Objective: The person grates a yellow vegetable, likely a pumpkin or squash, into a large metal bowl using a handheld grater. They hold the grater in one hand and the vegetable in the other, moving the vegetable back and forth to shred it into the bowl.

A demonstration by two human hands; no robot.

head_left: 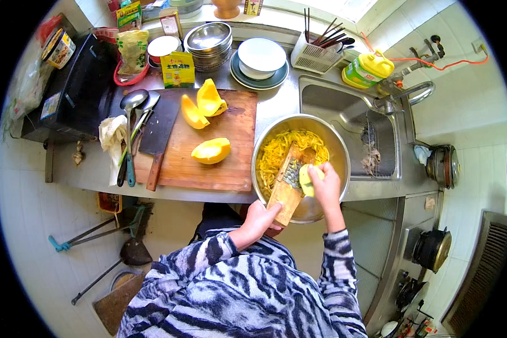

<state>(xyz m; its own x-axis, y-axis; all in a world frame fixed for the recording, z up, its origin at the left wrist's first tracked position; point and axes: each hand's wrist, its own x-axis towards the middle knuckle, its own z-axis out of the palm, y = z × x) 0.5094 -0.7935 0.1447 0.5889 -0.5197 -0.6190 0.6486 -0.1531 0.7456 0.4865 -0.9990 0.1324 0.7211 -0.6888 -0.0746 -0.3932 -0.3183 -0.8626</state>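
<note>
My left hand (260, 220) grips the lower end of a wooden grater (288, 200), which leans tilted into a large stainless steel bowl (339, 148). A rough metal grating plate (293, 173) is set in the middle of the wood. In my right hand (327, 186) is a yellow-green piece of pumpkin (307, 179), held at the plate's right side. Yellow shreds (274, 154) lie heaped in the bowl under the grater's upper end. Left of the bowl, three pumpkin wedges (211, 151) rest on a wooden cutting board (232, 173).
A cleaver (158, 131) lies on the board's left part, beside a ladle (134, 101) and a white cloth (112, 133). Behind stand stacked metal bowls (208, 42), plates with a white bowl (261, 59) and a chopstick holder (317, 55). To the right is a sink (346, 95) with a faucet (405, 97).
</note>
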